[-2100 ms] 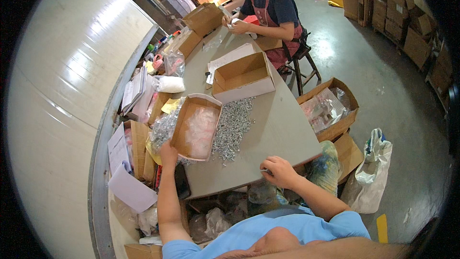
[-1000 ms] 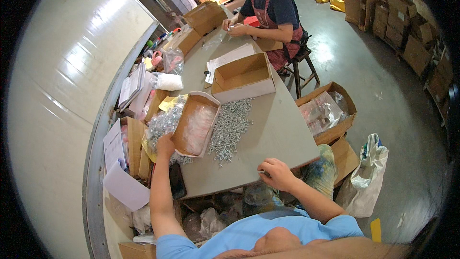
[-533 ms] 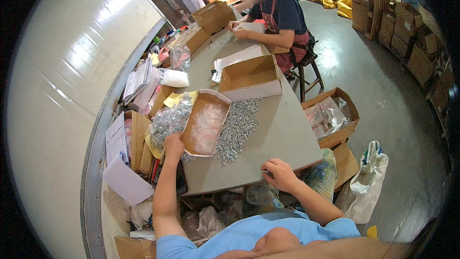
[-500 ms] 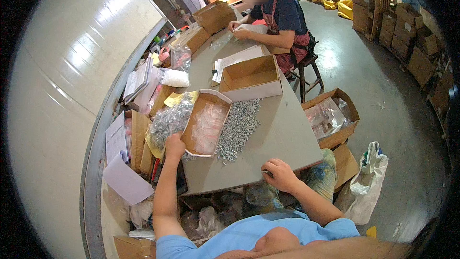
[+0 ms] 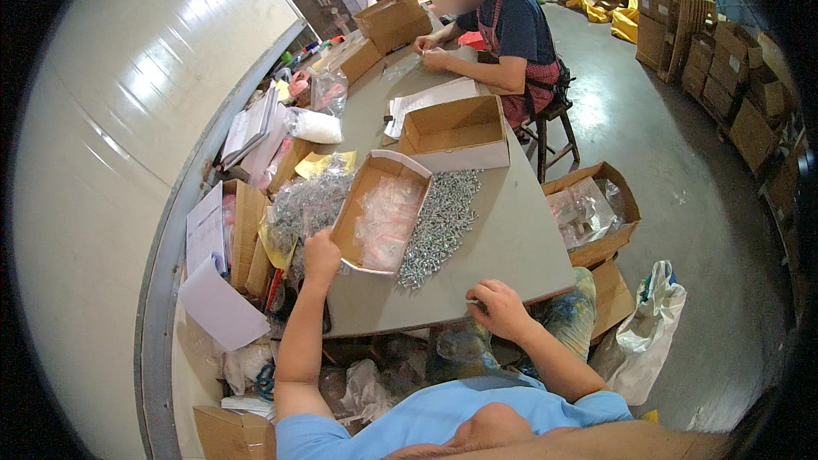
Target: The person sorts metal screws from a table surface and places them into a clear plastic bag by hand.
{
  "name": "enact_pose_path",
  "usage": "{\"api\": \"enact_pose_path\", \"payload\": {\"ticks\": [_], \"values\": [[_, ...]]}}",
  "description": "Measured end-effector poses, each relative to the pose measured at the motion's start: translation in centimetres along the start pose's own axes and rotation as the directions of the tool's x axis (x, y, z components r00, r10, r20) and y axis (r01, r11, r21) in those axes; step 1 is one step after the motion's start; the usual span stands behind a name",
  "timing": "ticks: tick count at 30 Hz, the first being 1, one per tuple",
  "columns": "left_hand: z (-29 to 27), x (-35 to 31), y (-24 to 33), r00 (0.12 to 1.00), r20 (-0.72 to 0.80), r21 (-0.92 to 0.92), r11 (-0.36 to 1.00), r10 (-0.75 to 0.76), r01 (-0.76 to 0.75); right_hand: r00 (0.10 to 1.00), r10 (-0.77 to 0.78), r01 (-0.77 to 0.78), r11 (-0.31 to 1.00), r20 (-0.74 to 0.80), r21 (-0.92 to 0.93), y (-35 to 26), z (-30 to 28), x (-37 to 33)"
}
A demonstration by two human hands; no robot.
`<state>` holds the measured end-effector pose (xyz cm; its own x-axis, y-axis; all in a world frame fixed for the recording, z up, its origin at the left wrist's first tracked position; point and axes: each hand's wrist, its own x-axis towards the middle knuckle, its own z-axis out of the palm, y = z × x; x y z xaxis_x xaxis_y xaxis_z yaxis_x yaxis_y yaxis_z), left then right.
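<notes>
My left hand (image 5: 321,257) is closed at the near left side of a shallow cardboard box (image 5: 350,203) that holds clear plastic bags (image 5: 383,217). What its fingers grip, if anything, is hidden. Just beyond that hand lies a heap of filled clear bags (image 5: 311,204). Along the shallow box's right side spreads a pile of small silver screws or similar metal fasteners (image 5: 441,226). Over the table's near edge, my right hand (image 5: 500,310) is curled with its fingertips together. Whatever is between those fingertips is too small to make out.
A deeper cardboard box (image 5: 460,153) and papers (image 5: 426,104) sit farther along the table (image 5: 511,230). A seated co-worker (image 5: 520,43) handles clear plastic across it. Right of the table is a carton of bags (image 5: 630,217); a white sack (image 5: 652,332) stands on the floor.
The whole view has shifted slightly, moving the table's contents a little to the right in the picture. Both hands stay in nearly the same places beside the shallow box and the table edge.
</notes>
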<state>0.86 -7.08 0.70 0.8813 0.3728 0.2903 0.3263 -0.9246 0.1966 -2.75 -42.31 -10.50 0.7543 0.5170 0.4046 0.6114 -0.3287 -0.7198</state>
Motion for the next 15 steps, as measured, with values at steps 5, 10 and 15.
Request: {"api": "enact_pose_path", "payload": {"ticks": [5, 10, 15], "values": [[-0.8, 1.7, -7.6, 0.992, -0.117, 0.002, 0.999, -0.037, 0.038, 0.996, 0.083, -0.082, 0.996, 0.014, -0.036, -0.7, 0.7, 0.7], [-1.6, 1.4, -14.3, 0.919, -0.061, -0.265, 0.894, -0.39, 0.361, 0.984, 0.167, -0.152, 0.97, 0.065, -0.19, -1.2, 2.5, 4.1], [-0.4, -0.6, -13.4, 0.957, -0.047, -0.191, 0.943, -0.288, 0.274, 0.996, 0.088, -0.084, 0.967, 0.008, -0.24, -0.2, 5.3, 7.0]]}}
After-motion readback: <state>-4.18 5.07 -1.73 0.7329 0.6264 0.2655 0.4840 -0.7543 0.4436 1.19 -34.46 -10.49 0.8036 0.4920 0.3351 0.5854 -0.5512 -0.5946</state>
